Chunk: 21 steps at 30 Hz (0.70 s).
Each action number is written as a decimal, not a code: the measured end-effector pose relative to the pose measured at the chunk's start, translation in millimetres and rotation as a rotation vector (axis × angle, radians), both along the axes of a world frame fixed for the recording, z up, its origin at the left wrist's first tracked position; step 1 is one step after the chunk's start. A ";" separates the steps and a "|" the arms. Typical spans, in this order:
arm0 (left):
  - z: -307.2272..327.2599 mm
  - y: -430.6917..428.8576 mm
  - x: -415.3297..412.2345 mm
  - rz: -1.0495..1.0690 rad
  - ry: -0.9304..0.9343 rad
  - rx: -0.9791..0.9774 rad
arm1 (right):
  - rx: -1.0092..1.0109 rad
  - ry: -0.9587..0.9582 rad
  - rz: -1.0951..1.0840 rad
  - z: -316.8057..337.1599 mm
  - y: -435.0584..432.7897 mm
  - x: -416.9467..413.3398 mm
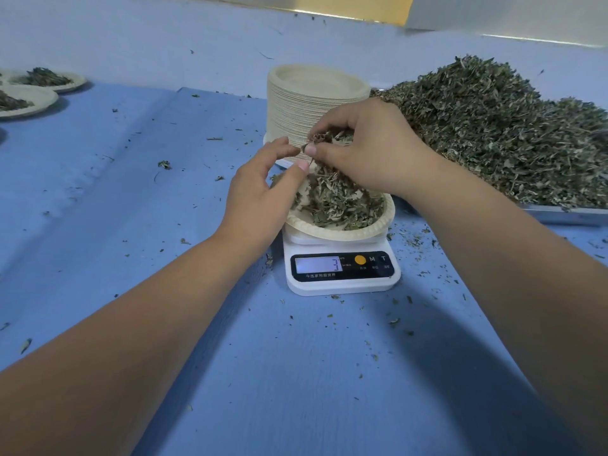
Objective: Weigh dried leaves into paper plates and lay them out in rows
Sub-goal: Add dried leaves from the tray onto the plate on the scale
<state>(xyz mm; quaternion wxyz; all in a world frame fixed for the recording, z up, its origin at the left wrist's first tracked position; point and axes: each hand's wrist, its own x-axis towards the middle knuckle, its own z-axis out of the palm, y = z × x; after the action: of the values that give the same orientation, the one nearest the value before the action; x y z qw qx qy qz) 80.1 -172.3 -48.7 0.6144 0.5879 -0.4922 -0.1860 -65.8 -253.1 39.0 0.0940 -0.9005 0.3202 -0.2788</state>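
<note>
The blue table [164,209] lies open near and left — only leaf crumbs [164,164] there. At right a big leaf pile [493,126] on a tray [566,214] fills the edge. The right hand [371,153] clamps a clump of leaves [332,136] above the plate [345,233] on the scale [343,271]; the left hand [260,192], thumb and fingers apart, is just beside. The plate holds leaves — a plate stack [296,106] stands behind.

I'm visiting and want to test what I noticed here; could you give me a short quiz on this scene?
1. True or false: the paper plate on the scale is empty.
2. The right hand grips: A a plate, B dried leaves, C the scale.
3. What stands just behind the scale?
Key: 1 false; 2 B; 3 a stack of empty plates.
</note>
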 end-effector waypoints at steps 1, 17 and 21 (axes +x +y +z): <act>0.6 0.6 -0.3 -0.009 0.009 0.000 | 0.009 -0.001 0.000 -0.5 0.3 -0.4; 5.4 9.0 -4.7 -0.073 -0.051 0.000 | 0.278 -0.509 -0.069 -5.8 -9.6 -12.6; 4.8 9.9 -4.8 -0.093 -0.104 0.019 | 0.345 -0.586 -0.113 -15.0 -18.2 -25.6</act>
<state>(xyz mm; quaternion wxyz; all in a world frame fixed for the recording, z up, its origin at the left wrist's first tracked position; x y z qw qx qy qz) 75.2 -162.4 -43.9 0.5729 0.5792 -0.5486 -0.1882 -91.4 -271.3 24.0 0.3172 -0.7337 0.3716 -0.4721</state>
